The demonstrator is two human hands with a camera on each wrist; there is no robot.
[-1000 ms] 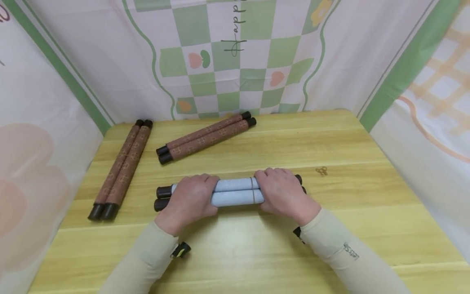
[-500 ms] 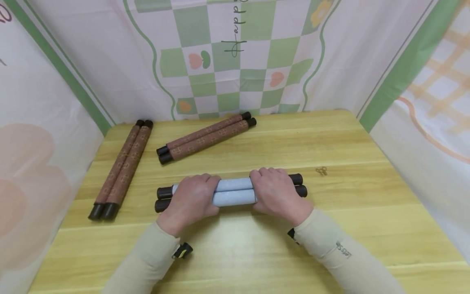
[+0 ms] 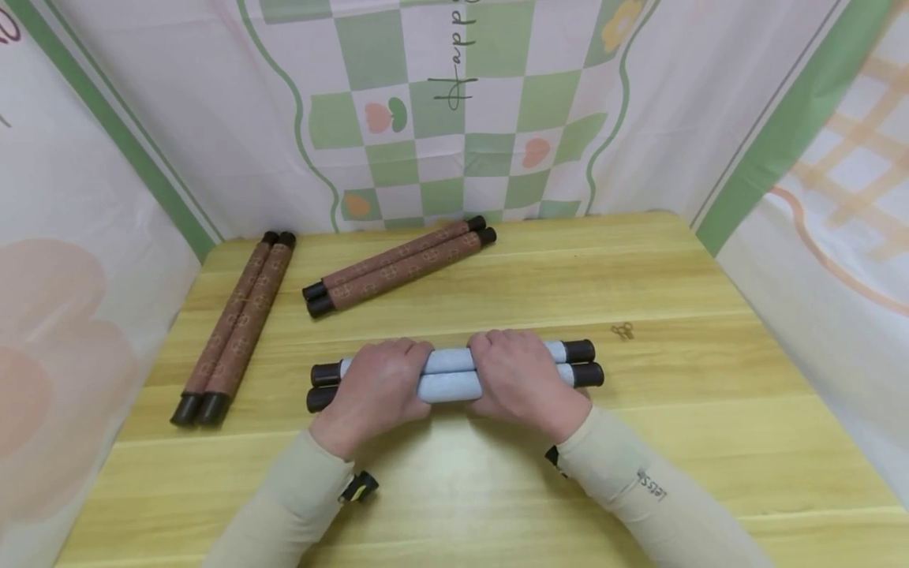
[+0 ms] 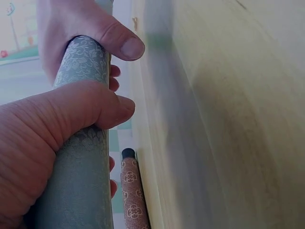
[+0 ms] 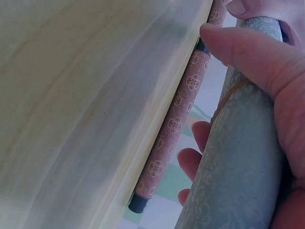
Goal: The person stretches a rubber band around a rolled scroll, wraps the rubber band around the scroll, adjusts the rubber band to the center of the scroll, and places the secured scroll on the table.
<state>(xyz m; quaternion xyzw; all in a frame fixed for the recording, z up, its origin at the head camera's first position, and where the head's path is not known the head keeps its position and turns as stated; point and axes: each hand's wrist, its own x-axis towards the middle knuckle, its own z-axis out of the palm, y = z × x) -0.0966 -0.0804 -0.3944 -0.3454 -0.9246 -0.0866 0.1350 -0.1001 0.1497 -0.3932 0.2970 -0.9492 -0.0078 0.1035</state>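
Observation:
Both hands grip a pale blue pair of scroll rolls (image 3: pixel 450 385) with black end knobs, lying side by side across the middle of the head view. My left hand (image 3: pixel 379 390) wraps round the left half, its thumb over the near roll. My right hand (image 3: pixel 521 379) holds it right of centre, with a short bare stretch between the hands. In the right wrist view a thin rubber band (image 5: pixel 231 98) circles the patterned blue cover beneath the right hand's fingers; in the head view the hand hides it. Both wrist views show fingers curled underneath.
On the wooden table (image 3: pixel 675 473) a brown patterned double scroll (image 3: pixel 241 323) lies along the left edge. Another brown double scroll (image 3: pixel 405 268) lies slantwise at the back. Several small rubber bands (image 3: pixel 622 330) sit to the right. Printed curtains (image 3: pixel 454 118) stand round the table.
My right hand has slid left along the blue rolls and covers the rubber band, baring the right black knobs. The rolls and left hand have shifted slightly right.

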